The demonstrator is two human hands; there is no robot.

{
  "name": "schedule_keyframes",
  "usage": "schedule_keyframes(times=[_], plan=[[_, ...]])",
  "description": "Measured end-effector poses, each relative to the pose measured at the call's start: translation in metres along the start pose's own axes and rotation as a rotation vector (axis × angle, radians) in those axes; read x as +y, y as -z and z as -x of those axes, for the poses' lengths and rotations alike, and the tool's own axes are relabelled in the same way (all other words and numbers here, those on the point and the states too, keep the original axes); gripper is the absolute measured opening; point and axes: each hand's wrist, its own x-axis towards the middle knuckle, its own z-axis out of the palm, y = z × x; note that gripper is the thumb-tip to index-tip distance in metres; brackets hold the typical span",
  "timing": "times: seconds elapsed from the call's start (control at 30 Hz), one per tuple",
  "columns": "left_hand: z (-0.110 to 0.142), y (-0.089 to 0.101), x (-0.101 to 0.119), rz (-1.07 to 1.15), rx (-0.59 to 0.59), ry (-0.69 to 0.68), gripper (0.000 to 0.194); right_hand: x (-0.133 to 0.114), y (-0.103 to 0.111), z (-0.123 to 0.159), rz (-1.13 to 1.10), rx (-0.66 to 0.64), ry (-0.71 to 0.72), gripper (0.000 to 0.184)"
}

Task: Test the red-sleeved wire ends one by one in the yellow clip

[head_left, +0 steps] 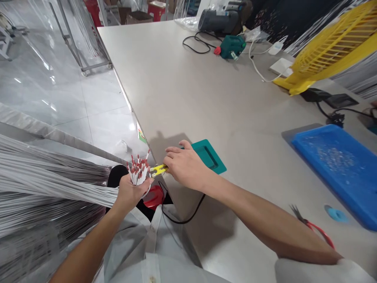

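Observation:
My left hand [131, 193] is closed round a bundle of white wires [140, 177] with dark red tips, which point up beyond the table's edge. From that fist the long wires [88, 192] run off to the left. A small flat yellow tool [159, 169] pokes out of my right hand [186, 165], whose fingertips are closed on its near end. The tool's other end reaches the bundle, close to my left thumb; whether it grips a wire I cannot tell. Partly behind my right hand lies a shallow green tray [210, 156] on the table.
On the table [176, 90] to the right are a blue tray [350, 173] with small clear bits, red-handled pliers [316, 228] and a yellow fan [326, 51]. A green device [232, 46] and a grey motor [219, 21] stand at the back. A black cord [188, 220] hangs near my lap.

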Motion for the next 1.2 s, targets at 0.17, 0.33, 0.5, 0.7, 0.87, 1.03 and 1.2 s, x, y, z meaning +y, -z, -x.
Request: schedule_keyframes(times=[0.17,0.33,0.5,0.7,0.87,1.03,1.2], plan=[[0.002,-0.003,0.003,-0.006,0.029,0.014,0.035,-0.001,0.001,0.000,0.012,0.006,-0.007,0.007],[0.002,-0.004,-0.002,-0.017,0.036,-0.018,0.033,-0.002,0.002,0.002,-0.012,-0.012,-0.011,0.028],[0.000,-0.003,-0.006,0.019,0.058,-0.008,0.035,-0.003,0.000,0.004,0.007,0.012,-0.027,0.045],[0.003,-0.001,-0.002,0.002,0.069,-0.021,0.035,-0.003,-0.002,0.004,0.016,0.041,-0.024,0.053],[0.009,0.005,0.007,0.033,0.083,-0.009,0.036,-0.004,0.001,0.007,-0.036,0.075,-0.025,0.063],[0.015,0.015,0.010,0.068,0.051,-0.036,0.037,-0.016,0.006,0.013,-0.084,0.201,0.009,0.048],[0.022,0.018,0.015,0.123,0.001,-0.027,0.033,-0.034,0.004,0.018,-0.243,0.356,0.061,0.021]])
